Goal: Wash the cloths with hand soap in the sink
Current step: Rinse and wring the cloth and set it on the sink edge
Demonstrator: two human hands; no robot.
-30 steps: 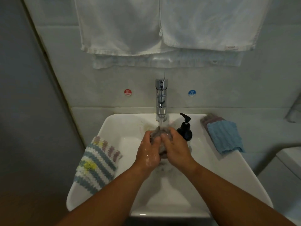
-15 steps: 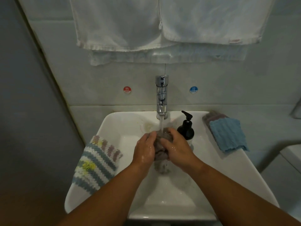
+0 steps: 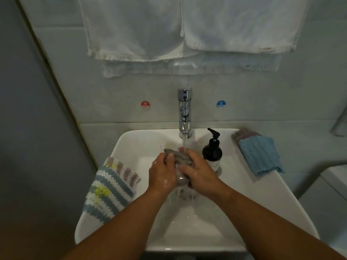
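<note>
A wet grey cloth is bunched between both hands over the white sink. My left hand grips its left side and my right hand wraps its right side; both are soapy. Water runs from the chrome tap onto the cloth and drips below. A black pump soap bottle stands just right of my right hand. A striped knitted cloth lies over the sink's left rim. A blue cloth rests on a purple-grey one on the right rim.
White towels hang on the wall above the tap. Red hot and blue cold stickers flank the tap. A grey wall panel stands at the left, and a white fixture sits at the right.
Both hands have shifted on the grey cloth, squeezing and kneading it under the running water. More water now drips from the cloth's bottom. The view tilted slightly.
</note>
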